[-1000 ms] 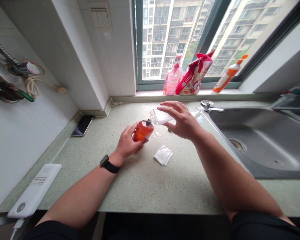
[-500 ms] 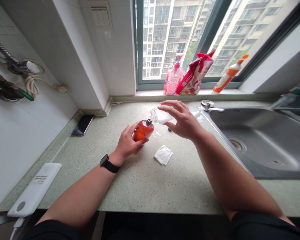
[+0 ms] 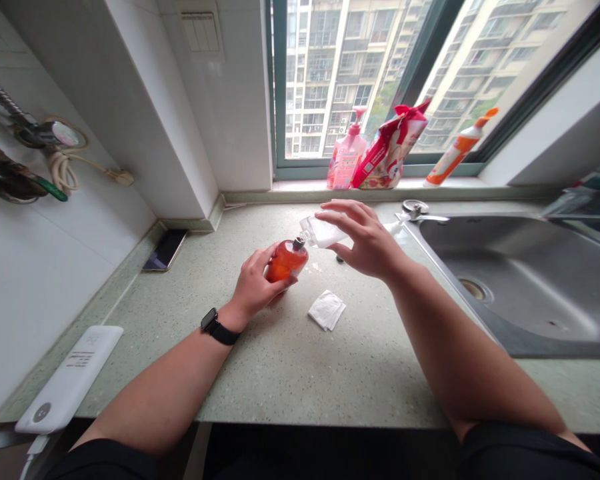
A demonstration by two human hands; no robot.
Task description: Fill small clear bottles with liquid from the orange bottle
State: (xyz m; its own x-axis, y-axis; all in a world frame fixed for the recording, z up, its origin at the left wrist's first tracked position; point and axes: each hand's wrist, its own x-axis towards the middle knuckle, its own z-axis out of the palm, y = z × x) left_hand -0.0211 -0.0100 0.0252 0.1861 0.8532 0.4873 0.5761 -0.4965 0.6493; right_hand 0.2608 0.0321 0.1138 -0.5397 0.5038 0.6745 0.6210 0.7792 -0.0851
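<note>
head view: two hands (image 3: 254,283) (image 3: 370,243) on two bottles (image 3: 283,262) (image 3: 324,231)

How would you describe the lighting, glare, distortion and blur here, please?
Head view: the window is brightest, buildings beyond it pale; head view: glare streaks the metal sink, near-black shade lies under the counter; head view: wide-angle stretch toward the edges, no obvious blur on left hand or right hand.

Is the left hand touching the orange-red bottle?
Touching. The head view shows the left hand curled around the side of the orange-red bottle, without a visible gap.
</note>
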